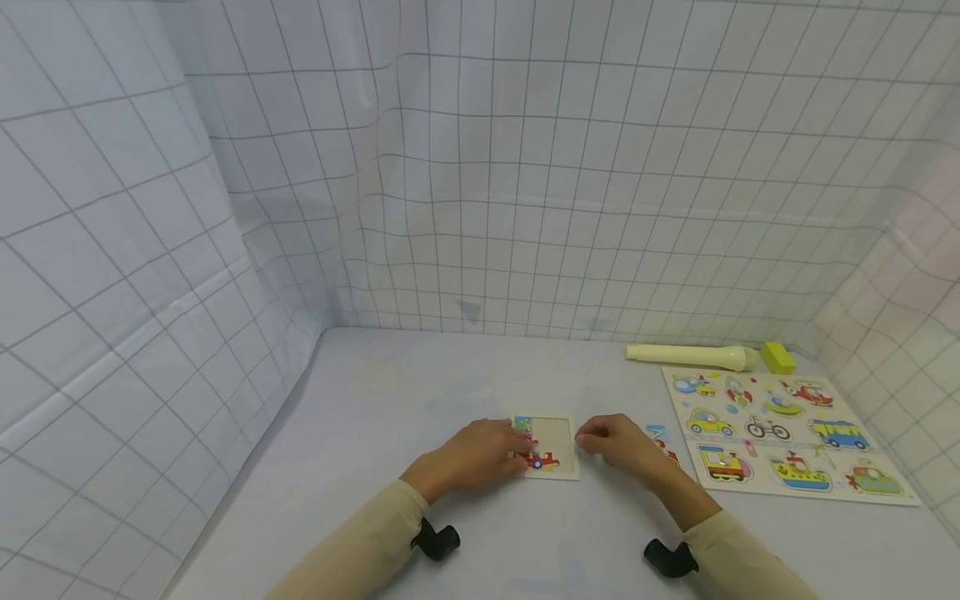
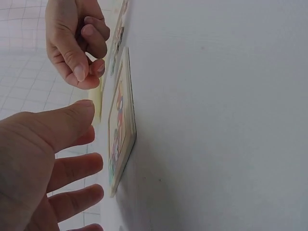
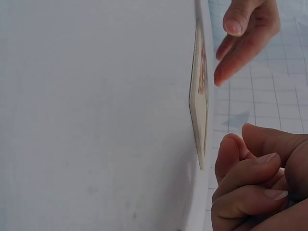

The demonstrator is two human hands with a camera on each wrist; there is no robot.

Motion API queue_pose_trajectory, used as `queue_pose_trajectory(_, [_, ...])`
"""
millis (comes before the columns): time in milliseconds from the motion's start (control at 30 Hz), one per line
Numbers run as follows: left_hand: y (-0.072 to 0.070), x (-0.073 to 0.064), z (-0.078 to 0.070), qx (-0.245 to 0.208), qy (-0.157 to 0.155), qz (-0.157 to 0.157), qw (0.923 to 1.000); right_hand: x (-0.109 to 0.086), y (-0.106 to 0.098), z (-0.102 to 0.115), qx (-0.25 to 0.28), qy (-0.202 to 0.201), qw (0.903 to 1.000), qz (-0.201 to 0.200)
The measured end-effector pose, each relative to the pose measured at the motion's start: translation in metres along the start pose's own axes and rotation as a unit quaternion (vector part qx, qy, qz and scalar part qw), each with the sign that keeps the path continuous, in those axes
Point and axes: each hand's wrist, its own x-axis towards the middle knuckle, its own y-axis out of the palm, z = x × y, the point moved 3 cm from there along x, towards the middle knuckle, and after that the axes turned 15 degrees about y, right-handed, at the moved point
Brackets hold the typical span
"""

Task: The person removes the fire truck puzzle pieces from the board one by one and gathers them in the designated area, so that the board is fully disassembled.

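A small square wooden puzzle tray (image 1: pixel 555 425) lies on the white table. Its left column and lower edge show colored picture pieces (image 1: pixel 542 458), with bare wood at upper right. My left hand (image 1: pixel 483 454) hovers over the tray's left side, fingers extended and spread, as the left wrist view shows. Just off the tray's right edge is my right hand (image 1: pixel 618 442). In the right wrist view that hand's fingers (image 3: pixel 245 173) are curled in, the thumb lies near the index finger, and nothing shows between them. A colored picture piece (image 1: pixel 662 442) is partly hidden behind my right hand.
To the right lies a large vehicle puzzle board (image 1: pixel 757 454). Behind it are a pale yellow microphone-shaped stick (image 1: pixel 686 356) and a yellow block (image 1: pixel 777 357). White grid-patterned curtains (image 1: pixel 600 167) enclose the table at the back and sides.
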Motion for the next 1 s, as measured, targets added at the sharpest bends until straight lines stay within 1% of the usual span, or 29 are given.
queue_pose_trajectory(100, [-0.003, 0.002, 0.003, 0.008, -0.012, -0.011, 0.9998, 0.003, 0.008, 0.002, -0.014, -0.007, 0.9999, 0.002])
queue_pose_trajectory(200, [-0.002, 0.003, 0.007, 0.01, -0.032, -0.008, 0.9994, 0.004, 0.015, 0.003, -0.032, -0.008, 0.9994, 0.002])
queue_pose_trajectory(300, [0.0, 0.004, 0.01, 0.015, -0.043, 0.001, 0.9989, 0.004, 0.02, 0.005, -0.043, -0.011, 0.999, 0.005])
queue_pose_trajectory(433, [0.005, 0.006, 0.014, 0.037, -0.045, 0.008, 0.9983, 0.001, 0.025, 0.009, -0.05, -0.017, 0.9986, 0.009])
queue_pose_trajectory(567, [0.007, 0.008, 0.015, 0.058, -0.043, 0.005, 0.9974, -0.002, 0.028, 0.012, -0.056, -0.024, 0.9981, 0.013])
queue_pose_trajectory(633, [0.007, 0.009, 0.015, 0.059, -0.046, 0.004, 0.9972, -0.003, 0.029, 0.014, -0.062, -0.028, 0.9976, 0.013])
queue_pose_trajectory(767, [0.006, 0.009, 0.014, 0.055, -0.053, 0.004, 0.9971, -0.003, 0.031, 0.015, -0.078, -0.024, 0.9967, 0.006])
queue_pose_trajectory(833, [0.006, 0.009, 0.014, 0.056, -0.053, 0.002, 0.997, -0.002, 0.031, 0.015, -0.084, -0.019, 0.9962, 0.004])
queue_pose_trajectory(1000, [0.006, 0.008, 0.013, 0.063, -0.05, -0.004, 0.9968, -0.003, 0.033, 0.018, -0.116, -0.027, 0.9929, 0.001])
